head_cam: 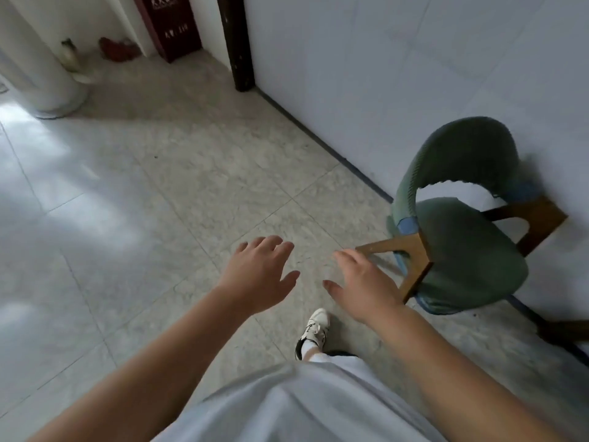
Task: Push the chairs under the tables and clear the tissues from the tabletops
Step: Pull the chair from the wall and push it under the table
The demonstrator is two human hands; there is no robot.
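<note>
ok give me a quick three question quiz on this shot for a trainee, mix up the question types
1. True or false: the right hand is gripping the green chair.
2. Multiple choice: where does the chair stand? A) by the white wall B) in the middle of the floor C) beside the white column
3. Short answer: is any table or tissue in view?

Key
1. False. Both the right hand and the left hand are open and hold nothing; the right one is near the chair's wooden frame.
2. A
3. No, neither shows in this view.
</note>
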